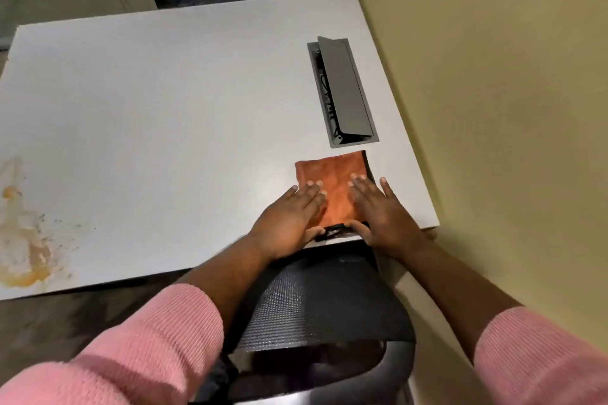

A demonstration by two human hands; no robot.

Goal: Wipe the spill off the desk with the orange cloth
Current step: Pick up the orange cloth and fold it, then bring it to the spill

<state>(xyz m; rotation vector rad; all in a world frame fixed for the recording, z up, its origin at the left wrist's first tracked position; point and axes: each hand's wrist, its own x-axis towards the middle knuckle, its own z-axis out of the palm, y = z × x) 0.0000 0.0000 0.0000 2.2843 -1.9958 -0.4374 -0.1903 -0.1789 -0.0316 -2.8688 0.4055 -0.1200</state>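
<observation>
A folded orange cloth (335, 181) with a black edge lies flat near the front right corner of the white desk (171, 102). My left hand (289, 220) rests palm down on the cloth's left side, fingers spread. On the cloth's right side my right hand (381, 210) lies flat in the same way, its thumb at the black hem on the desk's front edge. Neither hand grips the cloth. A yellowish-orange spill (23, 233) with scattered specks spreads over the desk's front left corner, far from both hands.
An open grey cable hatch (342, 92) is set into the desk just behind the cloth. A black mesh chair (316, 306) stands below the desk's front edge, between my arms. A yellow wall (493, 108) runs along the desk's right side.
</observation>
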